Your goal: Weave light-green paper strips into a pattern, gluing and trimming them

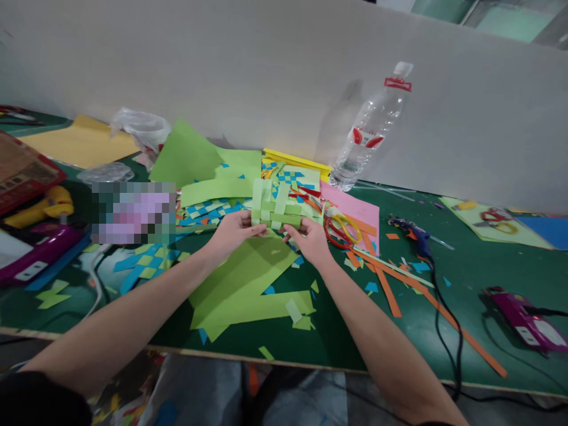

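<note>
Between my two hands is a small weave of paper strips (276, 208) in pale and darker green, held up over the table. Loose ends of the pale strips stand up from its top edge. My left hand (242, 229) pinches the lower left corner, thumb in front. At the lower right, my right hand (307, 235) grips the other corner between thumb and fingers. Below it lie cut sheets of green paper (244, 278). Just right of my right hand are scissors with red and yellow handles (344, 229).
A plastic bottle (370, 127) leans against the grey wall. A blue glue gun (415, 236) with a black cord and a purple power strip (528, 316) lie on the right. Orange strips (426, 296) cross the green table. A blue-green woven piece (151, 257) lies left.
</note>
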A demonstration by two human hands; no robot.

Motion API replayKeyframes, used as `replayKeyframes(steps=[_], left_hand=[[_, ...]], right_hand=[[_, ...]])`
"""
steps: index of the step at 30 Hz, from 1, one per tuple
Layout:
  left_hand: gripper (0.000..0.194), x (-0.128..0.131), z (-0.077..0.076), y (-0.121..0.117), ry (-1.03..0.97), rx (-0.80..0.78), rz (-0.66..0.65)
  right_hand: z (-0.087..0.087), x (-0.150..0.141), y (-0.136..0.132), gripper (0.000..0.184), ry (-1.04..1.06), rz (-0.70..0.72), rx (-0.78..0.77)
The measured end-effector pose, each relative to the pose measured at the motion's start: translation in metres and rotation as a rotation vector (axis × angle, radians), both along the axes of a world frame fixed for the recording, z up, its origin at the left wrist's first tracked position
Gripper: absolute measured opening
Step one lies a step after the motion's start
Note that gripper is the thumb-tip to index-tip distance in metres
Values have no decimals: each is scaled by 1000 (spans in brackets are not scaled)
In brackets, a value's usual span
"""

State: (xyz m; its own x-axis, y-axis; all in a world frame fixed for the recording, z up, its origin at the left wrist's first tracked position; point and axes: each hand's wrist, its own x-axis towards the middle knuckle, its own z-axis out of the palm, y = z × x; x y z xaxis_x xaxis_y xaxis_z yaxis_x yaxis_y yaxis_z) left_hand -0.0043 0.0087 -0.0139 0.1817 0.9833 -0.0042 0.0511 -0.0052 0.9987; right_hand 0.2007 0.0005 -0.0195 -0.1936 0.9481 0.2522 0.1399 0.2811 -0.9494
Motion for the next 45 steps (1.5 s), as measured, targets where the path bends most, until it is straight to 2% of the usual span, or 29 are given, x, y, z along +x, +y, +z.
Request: replayKeyframes(steps=[13, 19, 24, 31, 36, 45], left_hand=[[44, 1, 4, -3, 40, 9, 17], [49, 3, 2, -3, -64, -56, -8], [47, 2, -1, -2, -143, -80, 40], [47, 2, 4, -4, -116, -91, 75], [49, 2, 1, -2, -114, -65, 67], [48, 2, -1, -3, -40, -118, 44]], right_hand=[[1, -1, -2, 27, 4, -4, 23], [0, 0, -1, 28, -11, 53, 50], [1, -1, -1, 28, -56, 38, 53], [2, -1, -2, 29, -49, 44, 48], [4, -1, -3, 33, -72, 19, 25], [2, -1, -4, 30, -83, 13, 67]])
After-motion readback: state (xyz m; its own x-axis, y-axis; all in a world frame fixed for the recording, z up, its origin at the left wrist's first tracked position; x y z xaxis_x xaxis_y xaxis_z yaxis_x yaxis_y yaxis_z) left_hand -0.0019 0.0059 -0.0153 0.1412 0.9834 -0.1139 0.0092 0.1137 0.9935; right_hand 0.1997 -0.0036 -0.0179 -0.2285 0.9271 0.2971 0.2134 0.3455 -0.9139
